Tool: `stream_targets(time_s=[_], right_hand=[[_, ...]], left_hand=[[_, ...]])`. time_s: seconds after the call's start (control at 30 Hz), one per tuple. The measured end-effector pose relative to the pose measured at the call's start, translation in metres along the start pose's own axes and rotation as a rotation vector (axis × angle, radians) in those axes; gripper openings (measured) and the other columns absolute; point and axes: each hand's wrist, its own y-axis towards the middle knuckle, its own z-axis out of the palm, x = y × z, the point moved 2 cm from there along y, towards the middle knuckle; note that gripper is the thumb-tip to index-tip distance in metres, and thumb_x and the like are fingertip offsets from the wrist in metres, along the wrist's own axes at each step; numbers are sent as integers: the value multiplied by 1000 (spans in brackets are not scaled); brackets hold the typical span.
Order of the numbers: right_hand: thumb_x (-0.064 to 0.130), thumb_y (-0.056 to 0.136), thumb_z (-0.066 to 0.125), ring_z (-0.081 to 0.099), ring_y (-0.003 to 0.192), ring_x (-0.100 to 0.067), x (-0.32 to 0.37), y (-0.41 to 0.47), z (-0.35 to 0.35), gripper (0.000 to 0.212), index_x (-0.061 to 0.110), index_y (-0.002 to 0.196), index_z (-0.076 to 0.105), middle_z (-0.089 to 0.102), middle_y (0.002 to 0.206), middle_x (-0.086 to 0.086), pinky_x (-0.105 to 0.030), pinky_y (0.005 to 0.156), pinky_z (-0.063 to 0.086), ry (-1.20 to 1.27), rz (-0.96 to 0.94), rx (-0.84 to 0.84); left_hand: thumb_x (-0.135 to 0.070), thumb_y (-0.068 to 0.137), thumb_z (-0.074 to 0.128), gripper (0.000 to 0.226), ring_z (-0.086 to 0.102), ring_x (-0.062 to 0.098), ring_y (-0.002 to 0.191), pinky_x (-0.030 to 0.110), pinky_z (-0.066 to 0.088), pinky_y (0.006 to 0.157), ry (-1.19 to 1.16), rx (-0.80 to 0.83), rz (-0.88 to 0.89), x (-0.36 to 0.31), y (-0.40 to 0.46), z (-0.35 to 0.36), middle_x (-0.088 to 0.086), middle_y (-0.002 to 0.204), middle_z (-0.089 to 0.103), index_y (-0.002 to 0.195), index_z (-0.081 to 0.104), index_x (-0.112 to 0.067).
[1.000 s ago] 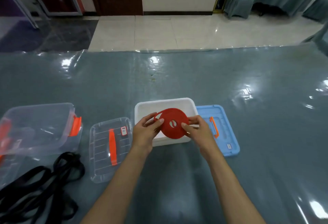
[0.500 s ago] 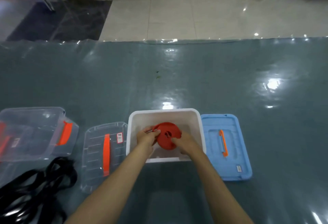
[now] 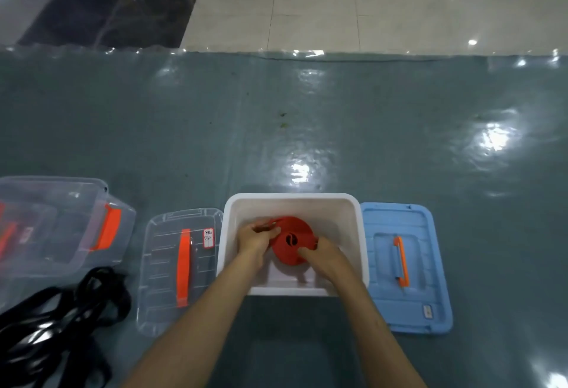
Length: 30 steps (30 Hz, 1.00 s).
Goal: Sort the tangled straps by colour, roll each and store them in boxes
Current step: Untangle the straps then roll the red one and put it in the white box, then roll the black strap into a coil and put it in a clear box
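Low in the middle of the frame, both hands reach down into a white box. A rolled red strap sits between them, inside the box. The left hand curls its fingers round the left edge of the roll. The right hand holds the right edge, its fingers bent on the roll. A blue lid lies just right of the box, and a clear lid lies just left. A clear box stands at the left edge. Tangled black straps lie on the bench in the lower left corner.
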Motion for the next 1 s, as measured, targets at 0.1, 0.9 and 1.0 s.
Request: stream_targets(time_s=[0.1,0.9,1.0], right_hand=[[21,100,61,62,105,-17,1,-6,0,34,16,133,65,71,121,-3,-27,86,44,14,-4,-30],[16,88,73,64,71,-26,70,-168,138,9,16,97,72,69,86,-1,-35,55,49,-643,-748,-510],[19,86,75,67,77,-24,79,-171,185,16,21,101,72,71,91,2,-34,60,52,-648,-739,-469]], left_hand=[[12,82,79,32,72,34,100,48,58,99,57,0,35,-3,-6,0,18,107,75,111,74,-2],[-12,61,91,32,64,27,62,33,48,48,1441,-158,1163,-1,-158,-245,1,73,65,86,73,-18],[-14,63,91,29,64,23,61,30,42,46,1433,-206,1152,7,-143,-298,-1,74,66,85,73,-20]])
